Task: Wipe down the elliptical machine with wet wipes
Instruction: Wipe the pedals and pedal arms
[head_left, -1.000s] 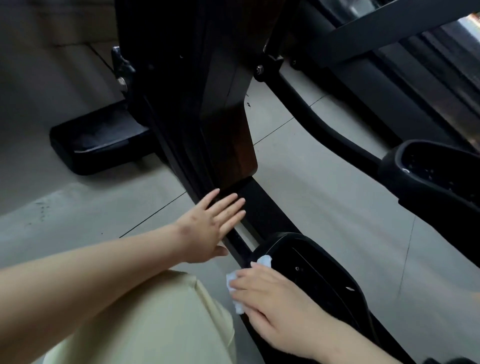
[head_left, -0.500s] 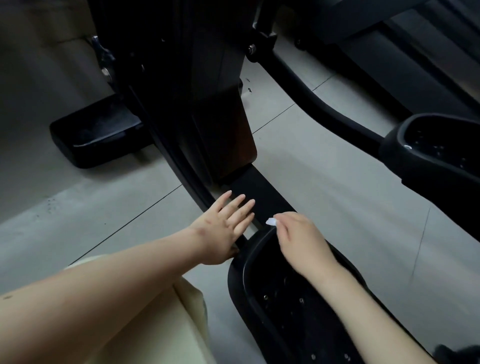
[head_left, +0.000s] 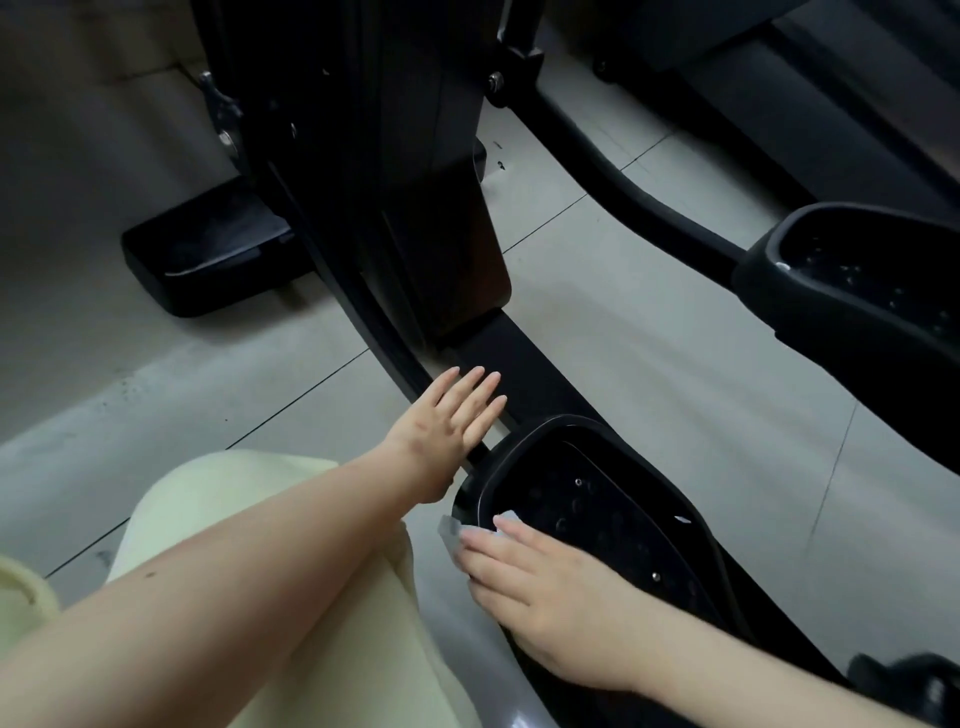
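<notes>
- The wet wipe (head_left: 451, 534) is lying folded over the left rim of the near pedal (head_left: 623, 525), at the pedal's front half. Only a pale grey strip of it is showing beyond the fingertips.
- The right hand (head_left: 540, 587) is pressing the wipe onto the rim. Its fingers (head_left: 483, 545) are lying straight and close together on top of the wipe, not curling round it.
- The near pedal is sitting at lower centre, a black tray with a raised lip and a studded tread. The right forearm is crossing its rear part.
- The left hand (head_left: 447, 421) is resting open just ahead of the pedal's front tip. Its fingers (head_left: 478, 395) are lying flat and straight across the left edge of the base rail (head_left: 519, 374), gripping nothing.
- The elliptical machine (head_left: 395, 182) is standing ahead of both hands, its dark housing rising from the base rail.
- The far pedal (head_left: 857, 270) is hanging at right, well apart from the near one, and is joining a curved link arm (head_left: 623, 176).
- A black stabiliser foot (head_left: 208, 254) is projecting to the left of the housing.
- The machine is standing on a grey tiled floor (head_left: 649, 338).
- A knee in a pale yellow garment (head_left: 234, 499) is showing beneath the left forearm.
</notes>
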